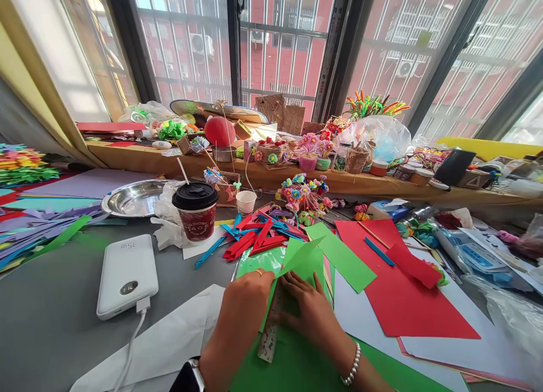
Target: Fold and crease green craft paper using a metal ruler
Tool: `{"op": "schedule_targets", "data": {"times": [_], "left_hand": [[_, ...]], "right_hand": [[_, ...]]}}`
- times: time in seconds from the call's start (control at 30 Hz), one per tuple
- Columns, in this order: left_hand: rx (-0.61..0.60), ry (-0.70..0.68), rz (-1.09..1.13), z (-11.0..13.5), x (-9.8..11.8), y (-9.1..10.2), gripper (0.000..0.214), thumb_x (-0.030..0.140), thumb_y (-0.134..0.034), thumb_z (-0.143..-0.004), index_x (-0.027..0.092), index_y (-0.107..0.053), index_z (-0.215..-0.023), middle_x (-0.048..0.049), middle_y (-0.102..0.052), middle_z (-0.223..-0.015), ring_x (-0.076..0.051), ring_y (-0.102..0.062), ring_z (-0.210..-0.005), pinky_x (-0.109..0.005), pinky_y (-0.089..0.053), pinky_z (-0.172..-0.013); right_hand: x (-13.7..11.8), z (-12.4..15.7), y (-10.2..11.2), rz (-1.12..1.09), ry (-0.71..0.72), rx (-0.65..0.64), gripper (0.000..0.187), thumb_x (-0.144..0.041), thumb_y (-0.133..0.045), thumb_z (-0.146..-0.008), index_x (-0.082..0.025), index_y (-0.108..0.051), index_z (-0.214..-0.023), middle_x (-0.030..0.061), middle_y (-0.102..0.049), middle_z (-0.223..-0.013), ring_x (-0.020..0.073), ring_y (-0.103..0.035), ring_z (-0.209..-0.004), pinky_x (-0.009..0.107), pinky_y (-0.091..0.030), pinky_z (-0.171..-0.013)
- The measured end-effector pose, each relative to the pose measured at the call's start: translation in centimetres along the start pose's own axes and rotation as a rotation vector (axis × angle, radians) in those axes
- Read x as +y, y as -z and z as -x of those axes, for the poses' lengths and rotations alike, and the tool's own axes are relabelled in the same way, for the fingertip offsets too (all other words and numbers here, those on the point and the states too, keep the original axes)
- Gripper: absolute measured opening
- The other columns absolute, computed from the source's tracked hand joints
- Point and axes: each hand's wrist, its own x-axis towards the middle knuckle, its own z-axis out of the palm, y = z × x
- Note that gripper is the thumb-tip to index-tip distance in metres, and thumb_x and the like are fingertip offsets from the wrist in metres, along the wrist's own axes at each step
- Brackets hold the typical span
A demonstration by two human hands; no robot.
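Both hands rest on a green paper sheet [297, 358] lying on the grey table in front of me. My left hand [246, 301], with a ring and a watch at the wrist, is curled and presses on a clear ruler [271, 330] laid over the sheet. Beside it my right hand [311, 310], with a pearl bracelet, lies flat with fingers stretched on the paper next to the ruler. A folded flap of the green paper [303, 253] stands up just beyond the fingers.
A red sheet [403, 301] and a green strip [343, 259] lie to the right. Folded red and blue strips [254, 236] sit ahead. A lidded paper cup [195, 211], a white power bank [126, 273] with cable, a steel bowl [131, 198] and a cluttered sill [297, 180] are around.
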Motion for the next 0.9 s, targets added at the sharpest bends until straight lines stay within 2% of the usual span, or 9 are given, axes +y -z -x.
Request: {"op": "schedule_targets", "data": {"times": [0.07,0.17,0.27,0.37,0.47,0.6,0.73,0.8,0.9], "left_hand": [[0.076,-0.067,-0.027,0.4,0.0,-0.4,0.028,-0.001,-0.039,-0.071,0.018,-0.059,-0.066,-0.0007,-0.062,-0.059,-0.017,-0.059,-0.053,-0.023,-0.035,-0.044],[0.27,-0.186,-0.049,0.9,-0.1,-1.3,0.029,-0.003,-0.038,-0.068,0.017,-0.059,-0.065,-0.0001,-0.06,-0.054,-0.016,-0.057,-0.046,-0.023,-0.037,-0.041],[0.454,-0.279,-0.044,1.2,-0.3,-2.2,0.032,-0.004,-0.035,-0.069,0.015,-0.061,-0.069,-0.001,-0.061,-0.054,-0.015,-0.058,-0.046,-0.022,-0.042,-0.042],[0.529,-0.319,-0.011,1.3,-0.4,-2.6,0.033,-0.003,-0.032,-0.071,0.013,-0.061,-0.074,-0.0029,-0.064,-0.059,-0.015,-0.06,-0.05,-0.022,-0.046,-0.045],[0.444,-0.278,0.006,1.4,-0.4,-2.4,0.032,-0.001,-0.035,-0.071,0.015,-0.062,-0.073,-0.0023,-0.066,-0.062,-0.014,-0.06,-0.05,-0.022,-0.046,-0.045],[0.15,-0.099,0.031,1.7,-0.7,-1.2,0.026,0.005,-0.043,-0.074,0.019,-0.063,-0.081,-0.002,-0.067,-0.071,-0.016,-0.062,-0.059,-0.022,-0.045,-0.051],[-0.066,0.113,0.034,2.0,-1.6,-0.1,0.028,0.007,-0.042,-0.074,0.019,-0.062,-0.091,-0.006,-0.066,-0.085,-0.02,-0.062,-0.074,-0.026,-0.043,-0.058],[-0.115,0.152,0.044,2.1,-2.0,0.0,0.03,0.005,-0.037,-0.075,0.018,-0.063,-0.084,-0.0055,-0.065,-0.078,-0.02,-0.061,-0.07,-0.025,-0.041,-0.057],[-0.091,0.091,0.068,2.3,-2.1,-0.2,0.033,0.002,-0.033,-0.074,0.018,-0.062,-0.074,-0.0038,-0.063,-0.067,-0.017,-0.059,-0.062,-0.024,-0.037,-0.054]], "right_hand": [[0.0,0.1,-0.1,-0.007,0.007,0.024,0.052,-0.036,-0.054,-0.071,-0.02,-0.047,-0.121,0.0075,-0.046,-0.127,0.0258,-0.034,-0.121,0.052,0.0,-0.101],[0.1,0.3,-0.2,-0.008,0.036,0.073,0.046,-0.03,-0.057,-0.069,-0.023,-0.053,-0.113,0.0051,-0.057,-0.115,0.0254,-0.043,-0.113,0.049,-0.003,-0.102],[0.1,0.4,-0.4,0.024,0.031,0.112,0.047,-0.029,-0.06,-0.066,-0.024,-0.055,-0.112,0.0065,-0.058,-0.113,0.0285,-0.046,-0.11,0.046,-0.02,-0.099],[0.3,0.4,-0.5,0.039,-0.001,0.129,0.046,-0.031,-0.06,-0.065,-0.022,-0.057,-0.11,0.0083,-0.057,-0.115,0.0312,-0.046,-0.109,0.043,-0.033,-0.091],[0.3,0.3,-0.5,0.023,0.015,0.138,0.044,-0.032,-0.06,-0.065,-0.022,-0.058,-0.108,0.0068,-0.057,-0.114,0.0305,-0.046,-0.108,0.041,-0.034,-0.09],[0.2,0.2,-0.2,0.011,0.054,0.119,0.041,-0.034,-0.058,-0.068,-0.025,-0.058,-0.108,0.0034,-0.061,-0.109,0.027,-0.049,-0.106,0.041,-0.027,-0.096],[0.0,0.4,-0.2,0.017,-0.011,0.083,0.045,-0.04,-0.059,-0.067,-0.024,-0.057,-0.109,0.0049,-0.058,-0.113,0.0289,-0.047,-0.108,0.04,-0.034,-0.091],[0.1,0.5,-0.4,0.031,-0.053,0.065,0.053,-0.044,-0.058,-0.067,-0.022,-0.052,-0.116,0.0069,-0.054,-0.118,0.0313,-0.045,-0.11,0.043,-0.034,-0.091],[0.2,0.5,-0.6,0.07,-0.065,0.099,0.058,-0.047,-0.06,-0.064,-0.021,-0.053,-0.116,0.0081,-0.054,-0.118,0.0331,-0.044,-0.111,0.047,-0.029,-0.095]]}}
